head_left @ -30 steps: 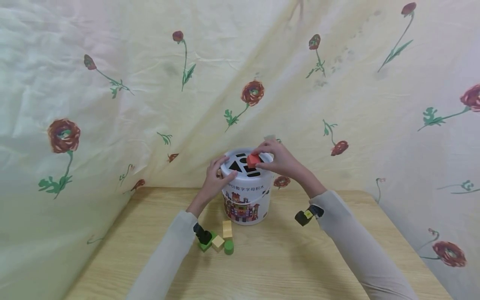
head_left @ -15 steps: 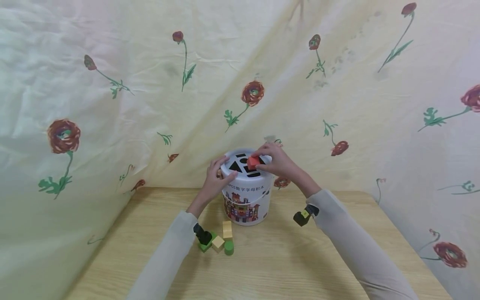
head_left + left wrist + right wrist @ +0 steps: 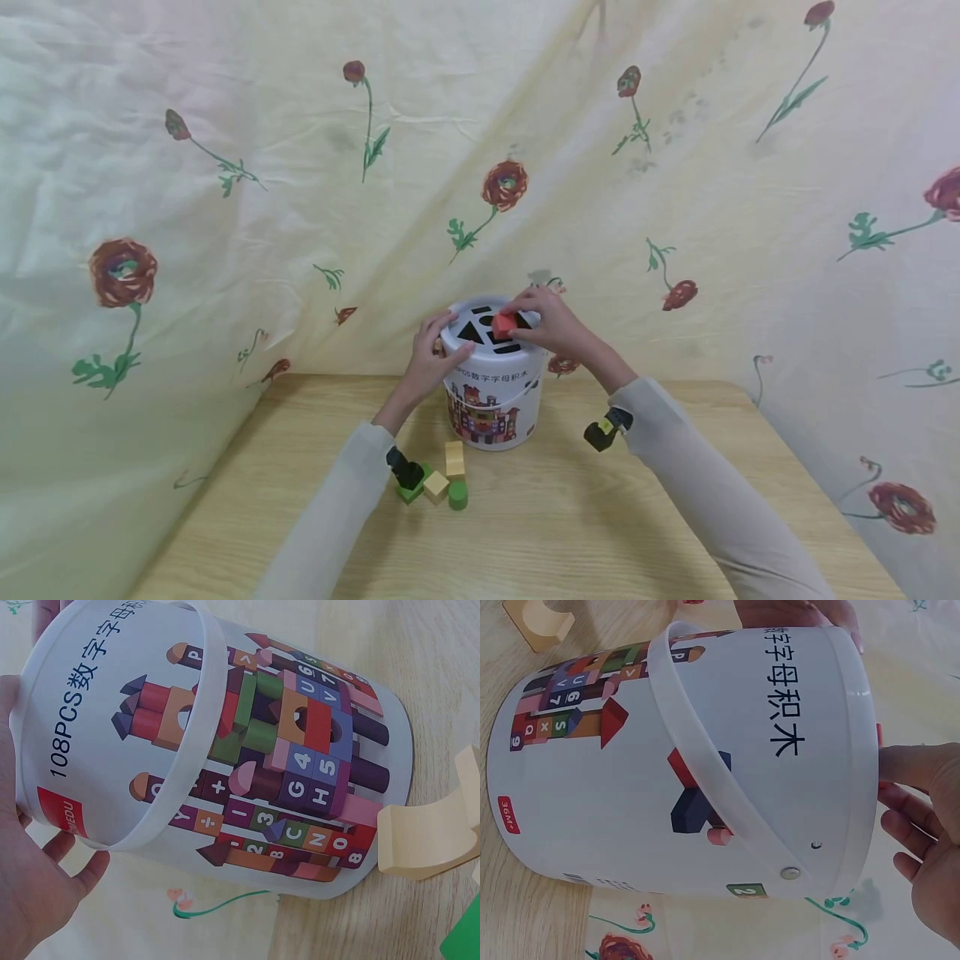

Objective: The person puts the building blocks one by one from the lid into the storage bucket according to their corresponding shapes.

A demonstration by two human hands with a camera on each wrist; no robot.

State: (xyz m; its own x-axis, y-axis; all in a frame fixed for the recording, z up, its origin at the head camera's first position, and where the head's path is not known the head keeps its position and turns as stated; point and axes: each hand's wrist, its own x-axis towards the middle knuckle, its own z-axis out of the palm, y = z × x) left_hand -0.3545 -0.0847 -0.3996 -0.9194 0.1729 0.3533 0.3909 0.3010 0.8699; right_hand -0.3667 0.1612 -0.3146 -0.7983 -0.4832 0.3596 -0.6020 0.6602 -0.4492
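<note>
A white toy-block bucket, printed with a colourful block castle, stands upright with its handle hanging down the front. Shape cut-outs, including a triangle and a circle, pierce its white lid. At the rim's left side, my left hand grips the bucket, thumb at the front edge and fingers round the side. Over the lid's holes, my right hand pinches a red block between thumb and fingers. In the right wrist view most of that block is hidden behind the rim.
Left of centre on the wooden table lie a tan arch-cut block, a tan block, a green cylinder and a green block partly behind the left wrist camera. Flowered cloth hangs behind the bucket.
The right hand has shifted slightly left with the red block, which sits a little lower over the lid. The left hand keeps its hold on the rim.
</note>
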